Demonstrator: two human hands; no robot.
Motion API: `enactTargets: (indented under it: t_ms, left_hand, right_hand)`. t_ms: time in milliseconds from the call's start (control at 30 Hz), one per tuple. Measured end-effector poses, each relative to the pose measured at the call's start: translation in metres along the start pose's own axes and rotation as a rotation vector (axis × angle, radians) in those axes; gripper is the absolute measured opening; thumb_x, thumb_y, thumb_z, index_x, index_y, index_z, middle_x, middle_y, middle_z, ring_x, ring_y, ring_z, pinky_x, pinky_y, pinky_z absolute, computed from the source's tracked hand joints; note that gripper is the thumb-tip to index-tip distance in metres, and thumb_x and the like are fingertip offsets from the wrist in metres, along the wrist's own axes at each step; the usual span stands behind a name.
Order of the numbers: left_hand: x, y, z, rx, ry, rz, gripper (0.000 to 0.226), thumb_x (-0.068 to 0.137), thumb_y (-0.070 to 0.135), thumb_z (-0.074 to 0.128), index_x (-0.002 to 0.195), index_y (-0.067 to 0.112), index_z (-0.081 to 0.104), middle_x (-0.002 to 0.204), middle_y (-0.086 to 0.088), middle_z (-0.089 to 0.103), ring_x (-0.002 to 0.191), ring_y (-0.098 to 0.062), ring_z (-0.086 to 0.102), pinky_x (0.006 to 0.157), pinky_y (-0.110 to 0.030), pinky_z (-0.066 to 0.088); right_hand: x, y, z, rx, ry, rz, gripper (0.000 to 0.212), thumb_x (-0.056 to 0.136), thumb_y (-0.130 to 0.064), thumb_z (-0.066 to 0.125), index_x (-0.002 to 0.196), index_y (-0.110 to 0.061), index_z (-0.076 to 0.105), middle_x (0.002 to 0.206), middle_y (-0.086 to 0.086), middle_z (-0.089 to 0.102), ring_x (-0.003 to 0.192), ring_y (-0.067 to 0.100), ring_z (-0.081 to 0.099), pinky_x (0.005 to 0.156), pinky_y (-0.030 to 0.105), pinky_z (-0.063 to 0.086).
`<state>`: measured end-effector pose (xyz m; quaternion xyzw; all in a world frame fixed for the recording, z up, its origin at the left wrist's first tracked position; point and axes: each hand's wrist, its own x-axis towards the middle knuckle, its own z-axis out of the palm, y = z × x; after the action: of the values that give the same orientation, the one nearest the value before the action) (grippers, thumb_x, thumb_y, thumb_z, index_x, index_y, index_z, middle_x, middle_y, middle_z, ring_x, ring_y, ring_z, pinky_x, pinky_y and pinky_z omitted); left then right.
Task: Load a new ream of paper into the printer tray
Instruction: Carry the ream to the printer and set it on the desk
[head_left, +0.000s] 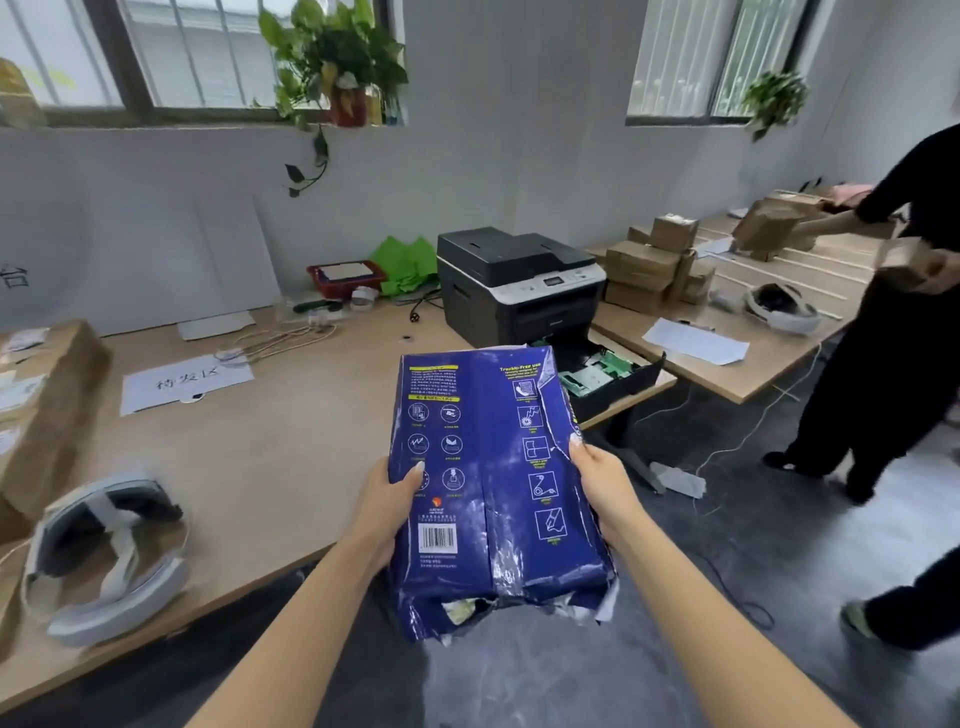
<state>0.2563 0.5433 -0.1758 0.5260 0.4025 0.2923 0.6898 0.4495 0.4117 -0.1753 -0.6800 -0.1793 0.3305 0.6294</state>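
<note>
I hold a ream of paper (493, 493) in a blue wrapper with both hands, in front of me above the floor. Its near end is torn open and crumpled. My left hand (387, 504) grips its left edge, thumb on top. My right hand (602, 488) grips its right edge. Beyond the ream stands a black and grey printer (519, 283) on the table corner. The printer's paper tray (618, 371) is pulled out toward me, with green guides visible inside; the ream hides part of it.
A wooden table (270, 441) lies to my left with a white headset (104, 556), a cardboard box (41, 415) and a paper sign (184, 384). A person in black (898, 332) stands at the right table handling boxes (654, 270). Cables (727, 452) trail on the floor.
</note>
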Motion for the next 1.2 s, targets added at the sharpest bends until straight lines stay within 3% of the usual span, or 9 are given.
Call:
enactTargets:
  t_ms: [167,267,367,533,700,833,900,1067,1200]
  left_hand:
    - [0.064,0.019,0.013,-0.016,0.013,-0.001,0.015,0.094,0.013,0.051,0.109,0.011,0.053,0.091,-0.01,0.07,0.072,-0.025,0.069,0.065,-0.038,0.057]
    - [0.098,0.026,0.026,-0.018,0.025,-0.012,0.014,0.095,0.013,0.051,0.108,0.012,0.054,0.09,-0.008,0.071,0.065,-0.02,0.071,0.056,-0.033,0.057]
    - [0.131,0.03,0.042,-0.012,0.041,-0.024,0.02,0.095,0.014,0.051,0.114,0.01,0.053,0.098,-0.012,0.071,0.072,-0.023,0.07,0.059,-0.034,0.057]
    - [0.184,0.028,0.08,0.002,0.125,0.007,0.021,0.094,0.013,0.051,0.114,0.008,0.055,0.092,-0.009,0.071,0.07,-0.021,0.069,0.06,-0.033,0.057]
    - [0.228,0.024,0.111,-0.029,0.207,0.001,0.023,0.094,0.017,0.052,0.115,0.008,0.055,0.098,-0.011,0.072,0.073,-0.022,0.071,0.062,-0.035,0.057]
    - [0.261,0.022,0.12,-0.017,0.285,-0.005,0.016,0.094,0.016,0.052,0.108,0.012,0.057,0.089,-0.007,0.071,0.061,-0.014,0.071,0.053,-0.028,0.057]
    - [0.279,0.022,0.12,0.001,0.321,0.001,0.013,0.094,0.013,0.051,0.106,0.012,0.057,0.086,-0.005,0.07,0.058,-0.011,0.071,0.049,-0.025,0.055]
    - [0.329,0.017,0.103,0.003,0.412,-0.039,0.013,0.093,0.015,0.052,0.105,0.013,0.059,0.095,-0.008,0.071,0.077,-0.023,0.069,0.066,-0.036,0.056]
    - [0.378,0.007,0.078,-0.014,0.456,-0.079,0.021,0.092,0.017,0.054,0.112,0.012,0.058,0.103,-0.012,0.071,0.087,-0.03,0.07,0.082,-0.048,0.056]
  right_hand:
    - [0.065,-0.018,0.011,-0.032,0.014,-0.013,0.033,0.101,-0.029,0.042,0.109,-0.006,0.065,0.095,0.008,0.072,0.078,0.02,0.068,0.066,0.03,0.053]
    - [0.104,-0.027,0.009,-0.065,0.005,-0.003,0.034,0.101,-0.029,0.041,0.101,-0.005,0.064,0.092,0.009,0.071,0.076,0.02,0.067,0.063,0.03,0.052]
    - [0.147,-0.032,0.003,-0.069,-0.023,0.022,0.034,0.1,-0.032,0.043,0.097,-0.005,0.063,0.089,0.009,0.072,0.074,0.022,0.068,0.063,0.031,0.053]
    - [0.225,-0.038,-0.014,-0.061,-0.13,0.057,0.037,0.1,-0.034,0.042,0.108,-0.005,0.064,0.095,0.011,0.072,0.083,0.027,0.069,0.081,0.043,0.057]
    - [0.297,-0.051,-0.028,-0.124,-0.238,0.079,0.039,0.099,-0.038,0.043,0.112,-0.008,0.064,0.101,0.011,0.073,0.086,0.027,0.071,0.081,0.041,0.058]
    - [0.344,-0.057,-0.022,-0.196,-0.291,0.087,0.035,0.098,-0.042,0.042,0.1,-0.016,0.066,0.094,0.005,0.075,0.084,0.024,0.072,0.083,0.043,0.058]
    - [0.364,-0.055,-0.013,-0.197,-0.324,0.116,0.032,0.098,-0.041,0.041,0.092,-0.02,0.064,0.091,0.004,0.075,0.081,0.021,0.072,0.077,0.039,0.059]
    - [0.417,-0.048,0.027,-0.228,-0.365,0.127,0.03,0.101,-0.034,0.039,0.091,-0.018,0.063,0.093,0.005,0.072,0.081,0.021,0.069,0.076,0.036,0.057]
    - [0.46,-0.039,0.068,-0.3,-0.382,0.139,0.04,0.1,-0.036,0.039,0.115,-0.007,0.06,0.113,0.014,0.07,0.102,0.032,0.067,0.093,0.05,0.053]
